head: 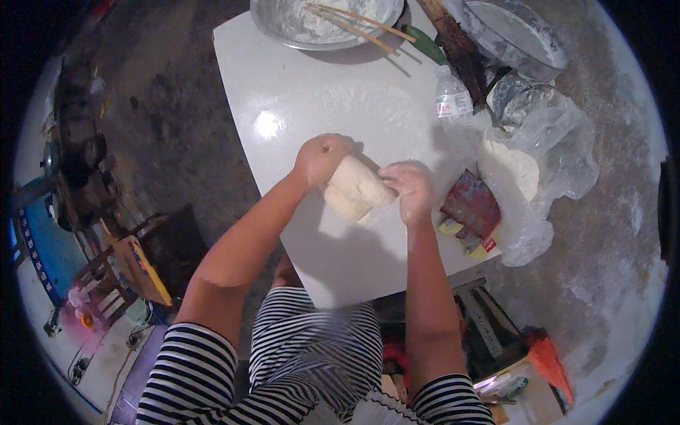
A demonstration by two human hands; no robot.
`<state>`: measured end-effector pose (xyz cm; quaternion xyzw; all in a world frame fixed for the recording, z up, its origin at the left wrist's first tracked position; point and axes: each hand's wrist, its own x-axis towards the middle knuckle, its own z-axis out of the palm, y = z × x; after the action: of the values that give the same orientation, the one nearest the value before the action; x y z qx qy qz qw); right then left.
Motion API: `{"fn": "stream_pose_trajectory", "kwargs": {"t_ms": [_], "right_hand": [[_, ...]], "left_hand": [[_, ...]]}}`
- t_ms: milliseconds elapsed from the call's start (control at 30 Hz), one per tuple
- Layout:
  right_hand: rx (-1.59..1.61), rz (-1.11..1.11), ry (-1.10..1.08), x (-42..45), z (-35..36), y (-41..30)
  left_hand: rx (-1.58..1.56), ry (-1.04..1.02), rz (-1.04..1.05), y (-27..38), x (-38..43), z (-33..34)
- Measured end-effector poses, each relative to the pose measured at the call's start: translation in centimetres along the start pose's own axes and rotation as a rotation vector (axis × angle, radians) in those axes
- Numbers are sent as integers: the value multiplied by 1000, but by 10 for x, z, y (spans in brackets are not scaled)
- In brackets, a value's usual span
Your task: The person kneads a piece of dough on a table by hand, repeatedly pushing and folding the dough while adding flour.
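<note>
A lump of pale dough (355, 188) rests on the white tabletop (361, 260), folded over on itself. My left hand (324, 156) grips its upper left end, the fingers curled over the far side and partly hidden. At the dough's right end is my right hand (408, 186), its fingers bent and their tips touching or very near the dough; the thumb side is hard to make out. A thin smear of flour lies on the tabletop beyond the hands.
A metal bowl (326, 43) with flour and wooden chopsticks (366, 26) stands at the far edge. To the right are a plastic bottle (452, 94), a green cucumber-like vegetable (425, 45), an open plastic bag of flour (512, 167), a dark red packet (472, 204) and a round sieve (518, 40).
</note>
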<state>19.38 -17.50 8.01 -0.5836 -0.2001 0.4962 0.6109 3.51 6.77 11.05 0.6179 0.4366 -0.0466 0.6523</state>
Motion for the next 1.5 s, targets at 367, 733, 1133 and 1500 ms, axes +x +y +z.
{"fn": "stream_pose_trajectory", "kwargs": {"t_ms": [367,733,1133,1500], "right_hand": [[-768,-322,637,-62,128,51],[-696,-135,589,120,32,-17],[-352,-76,529,28,39,1],[-1113,-426,677,19,37,32]], "left_hand": [[594,665,566,-94,-110,101],[803,446,420,28,60,39],[366,265,609,-25,-44,52],[829,696,769,-50,-32,116]]}}
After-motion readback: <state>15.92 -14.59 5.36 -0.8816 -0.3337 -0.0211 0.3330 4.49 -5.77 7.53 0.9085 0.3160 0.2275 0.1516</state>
